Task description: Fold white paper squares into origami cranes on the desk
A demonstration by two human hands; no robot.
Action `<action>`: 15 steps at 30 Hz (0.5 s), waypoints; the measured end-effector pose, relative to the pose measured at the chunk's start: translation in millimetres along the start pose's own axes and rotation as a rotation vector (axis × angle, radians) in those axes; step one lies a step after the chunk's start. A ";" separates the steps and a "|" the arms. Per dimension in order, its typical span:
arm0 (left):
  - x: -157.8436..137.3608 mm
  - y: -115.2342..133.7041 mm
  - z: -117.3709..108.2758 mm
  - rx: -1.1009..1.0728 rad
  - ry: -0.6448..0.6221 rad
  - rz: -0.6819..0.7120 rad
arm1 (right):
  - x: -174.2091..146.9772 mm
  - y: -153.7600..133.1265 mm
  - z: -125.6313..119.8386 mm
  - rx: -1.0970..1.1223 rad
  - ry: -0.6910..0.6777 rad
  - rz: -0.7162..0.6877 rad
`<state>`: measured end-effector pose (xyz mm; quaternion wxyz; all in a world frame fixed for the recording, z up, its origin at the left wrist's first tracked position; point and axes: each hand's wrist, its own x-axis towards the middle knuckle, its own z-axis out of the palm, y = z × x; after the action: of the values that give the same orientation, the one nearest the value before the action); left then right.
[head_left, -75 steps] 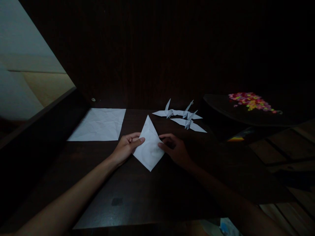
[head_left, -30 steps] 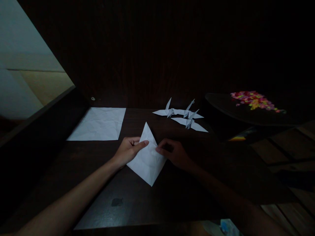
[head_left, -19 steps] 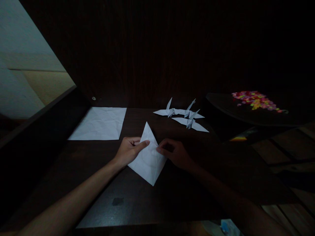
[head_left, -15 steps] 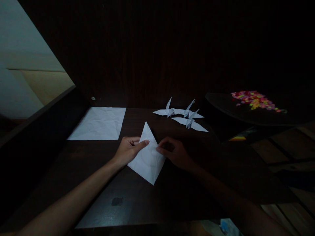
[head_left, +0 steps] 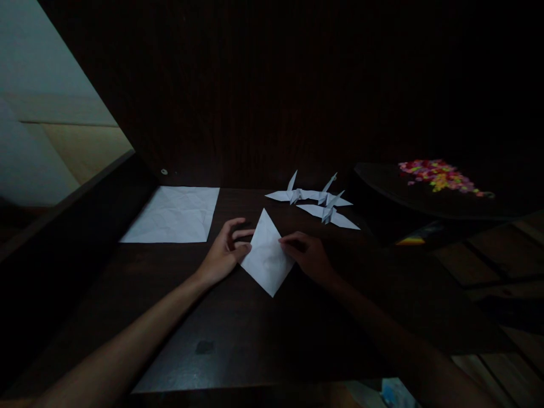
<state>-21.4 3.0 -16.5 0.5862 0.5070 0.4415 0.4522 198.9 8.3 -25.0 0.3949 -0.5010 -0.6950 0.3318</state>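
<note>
A sheet of white paper folded into a kite shape (head_left: 268, 258) is between my two hands, one point toward the back and one toward me. My right hand (head_left: 309, 256) pinches its right edge, thumb and forefinger together. Against its left edge rests the thumb of my left hand (head_left: 221, 252), whose other fingers are spread apart, one tip reaching close to the paper's upper left side. Just behind the kite, to the right, several white paper cranes (head_left: 328, 214) stand close together with wings out.
A creased square sheet of white paper (head_left: 172, 215) lies at the back left of the dark wooden table (head_left: 170, 334). On the right, a dark curved surface (head_left: 382, 184) carries a heap of small colourful pieces (head_left: 442, 175). A dark panel (head_left: 238, 102) rises behind.
The folded paper has shifted right and slightly away from me. My left thumb has slid from its face to the left edge, and the left fingers have spread. My right hand moved right with it.
</note>
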 end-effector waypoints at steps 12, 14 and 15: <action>-5.8 18.2 -14.6 1.045 -0.339 0.525 | -2.4 6.0 -1.4 -0.422 -0.174 -0.265; -5.8 21.7 -17.3 1.052 -0.364 0.531 | -3.4 5.3 -2.0 -0.426 -0.203 -0.261; -5.8 23.6 -18.7 1.052 -0.384 0.532 | -4.0 5.0 -2.3 -0.429 -0.218 -0.261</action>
<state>-42.8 2.9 5.5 0.1940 0.8931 0.3501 0.2055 203.8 6.0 -29.1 0.2423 -0.4409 -0.8463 0.1753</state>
